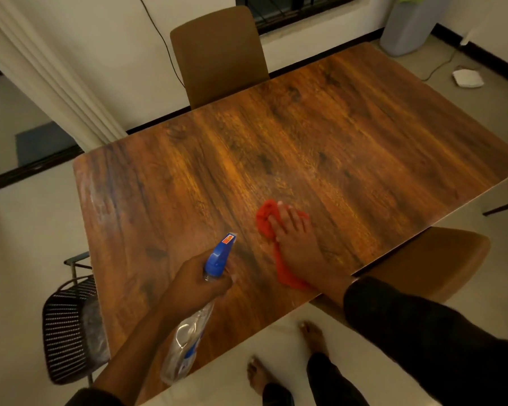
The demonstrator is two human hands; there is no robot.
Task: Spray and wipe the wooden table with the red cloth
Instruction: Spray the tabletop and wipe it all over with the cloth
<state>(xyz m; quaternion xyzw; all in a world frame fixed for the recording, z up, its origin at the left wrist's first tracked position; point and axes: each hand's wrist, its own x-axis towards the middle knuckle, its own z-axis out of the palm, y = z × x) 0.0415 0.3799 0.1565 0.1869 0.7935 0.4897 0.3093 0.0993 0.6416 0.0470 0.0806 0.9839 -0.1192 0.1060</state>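
Red cloth (266, 222): lay at 2 o'clock from nozzle, pressed flat under right hand (294, 238).
Spray bottle (201, 300): left hand (194, 284) wrapped round neck.
Wooden table (320, 136): bare toward 12.

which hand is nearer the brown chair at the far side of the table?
Right. The right hand presses the red cloth mid-table, ahead of the left hand, which holds the spray bottle nearer the near edge, farther from the brown chair.

Light: dim and warm, with a soft sheen on your desk (276, 148) centre.
Edges: wide-angle bending, corners darker.
Sharpness: you get mild softness throughout, with fine detail smeared.
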